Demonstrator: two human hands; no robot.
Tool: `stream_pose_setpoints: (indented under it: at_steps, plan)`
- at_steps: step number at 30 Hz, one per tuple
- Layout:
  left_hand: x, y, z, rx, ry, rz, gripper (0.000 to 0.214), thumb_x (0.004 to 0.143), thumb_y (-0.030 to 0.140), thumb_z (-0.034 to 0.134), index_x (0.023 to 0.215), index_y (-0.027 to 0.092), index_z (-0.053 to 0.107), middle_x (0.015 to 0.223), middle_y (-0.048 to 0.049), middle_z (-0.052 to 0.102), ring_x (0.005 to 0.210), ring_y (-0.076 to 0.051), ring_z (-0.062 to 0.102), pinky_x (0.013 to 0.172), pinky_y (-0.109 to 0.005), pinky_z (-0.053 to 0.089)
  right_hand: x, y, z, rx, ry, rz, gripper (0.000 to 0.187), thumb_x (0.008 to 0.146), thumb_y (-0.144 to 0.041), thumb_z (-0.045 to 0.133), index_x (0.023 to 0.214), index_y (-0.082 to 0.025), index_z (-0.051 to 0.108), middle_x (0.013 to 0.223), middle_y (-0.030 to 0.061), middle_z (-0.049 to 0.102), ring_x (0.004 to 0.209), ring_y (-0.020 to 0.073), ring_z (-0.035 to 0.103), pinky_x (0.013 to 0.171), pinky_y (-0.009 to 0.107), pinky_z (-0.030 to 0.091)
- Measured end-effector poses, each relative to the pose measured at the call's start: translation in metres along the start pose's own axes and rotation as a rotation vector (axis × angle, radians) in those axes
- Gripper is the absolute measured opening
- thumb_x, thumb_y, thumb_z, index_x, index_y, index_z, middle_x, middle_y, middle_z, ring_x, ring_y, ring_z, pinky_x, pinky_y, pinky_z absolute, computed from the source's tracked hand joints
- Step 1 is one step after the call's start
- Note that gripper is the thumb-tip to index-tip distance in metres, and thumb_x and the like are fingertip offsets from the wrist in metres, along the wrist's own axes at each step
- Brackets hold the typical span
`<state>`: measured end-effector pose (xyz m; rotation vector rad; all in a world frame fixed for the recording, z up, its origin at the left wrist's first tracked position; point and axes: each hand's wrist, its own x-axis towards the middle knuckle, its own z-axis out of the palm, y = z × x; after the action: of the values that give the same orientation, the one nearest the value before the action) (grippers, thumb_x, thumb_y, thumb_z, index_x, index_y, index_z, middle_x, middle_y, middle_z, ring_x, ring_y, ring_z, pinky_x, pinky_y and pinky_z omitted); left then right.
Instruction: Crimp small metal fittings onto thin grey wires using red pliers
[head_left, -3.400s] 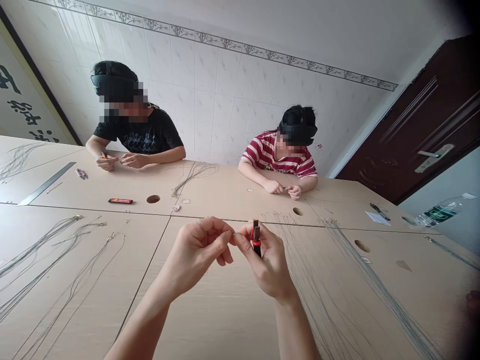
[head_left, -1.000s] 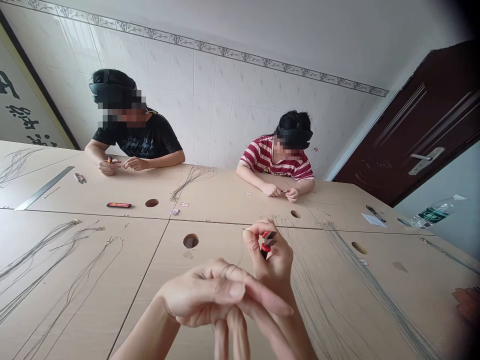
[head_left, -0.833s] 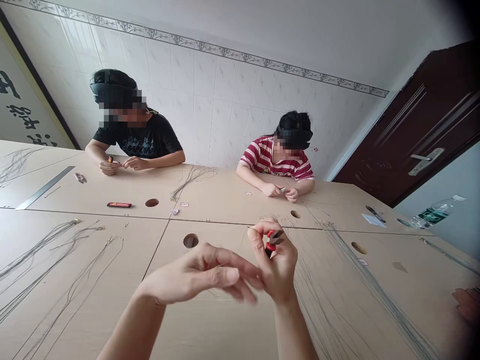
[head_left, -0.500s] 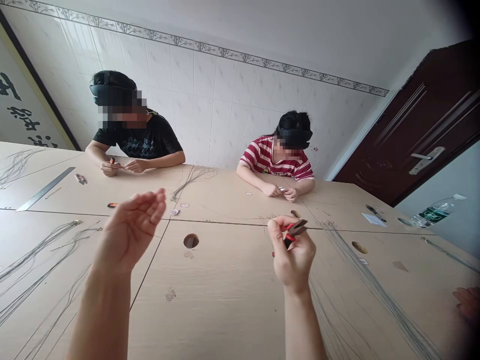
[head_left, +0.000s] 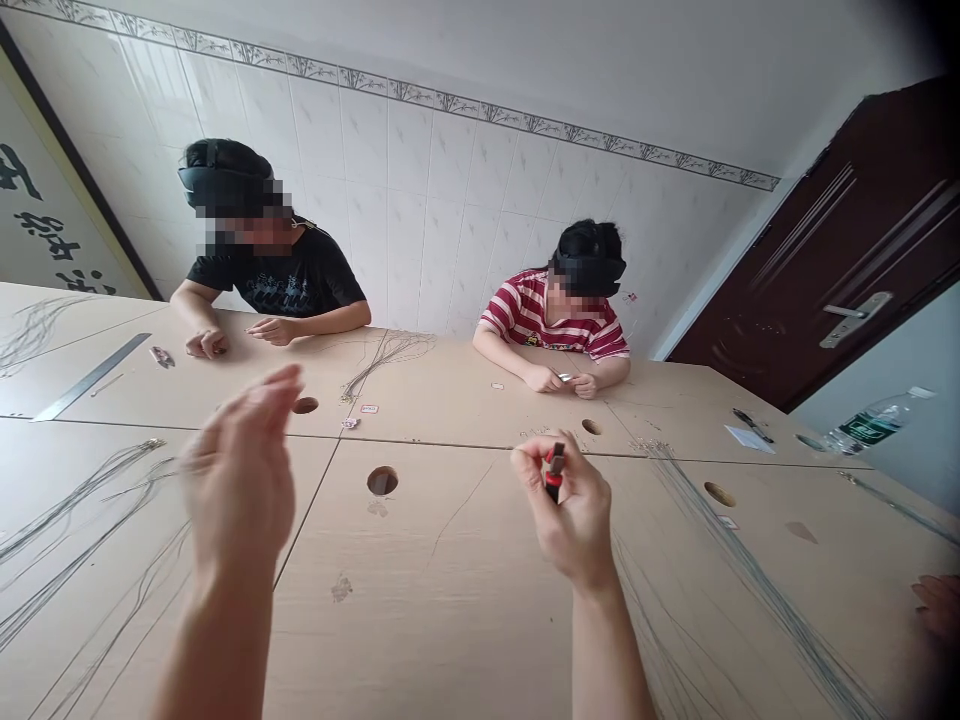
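Note:
My right hand is raised over the middle of the wooden table, its fingers closed on small red-handled pliers that point upward. My left hand is lifted to the left, above the bundles of thin wire. It is smeared by motion, but its fingers show stretched upward with nothing seen in them. One thin loose wire lies on the table between my hands.
Long wires fan across the right of the table. Round holes pierce the top. A steel ruler lies far left, a water bottle far right. Two people work opposite. Another person's hand shows at the right edge.
My hands were together at the centre, working a wire against the pliers. They have parted: the left swung out to the left and opened, the right stayed with the pliers, now turned upright.

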<state>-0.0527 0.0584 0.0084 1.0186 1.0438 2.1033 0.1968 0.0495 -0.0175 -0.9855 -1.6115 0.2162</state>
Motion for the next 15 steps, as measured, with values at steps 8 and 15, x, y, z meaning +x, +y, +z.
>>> stream_pose_setpoints:
  at_steps: [8,15]
  plan:
    - [-0.044,-0.012,0.044,0.082,-1.212,-0.502,0.044,0.086,0.052,0.064,0.112,0.017,0.07,0.107,-0.0111,0.073,0.098,-0.022,0.066,0.083,-0.031,0.052,-0.005,-0.013,0.009,0.053,-0.128,-0.075,0.016,0.089,-0.008,0.052,0.084,-0.023,0.051,0.075,-0.0022,0.052,0.071,0.0145,0.049,0.066,0.028,0.04]
    - [-0.06,-0.002,0.025,-0.208,-1.537,-0.736,0.062,0.079,0.075,0.054,0.057,0.019,0.072,0.035,-0.0006,0.042,0.029,-0.009,0.029,0.029,-0.028,0.023,-0.006,-0.012,0.013,0.084,-0.027,-0.032,0.015,0.091,-0.01,0.052,0.084,-0.023,0.053,0.072,-0.0029,0.046,0.067,0.0136,0.044,0.063,0.027,0.037]
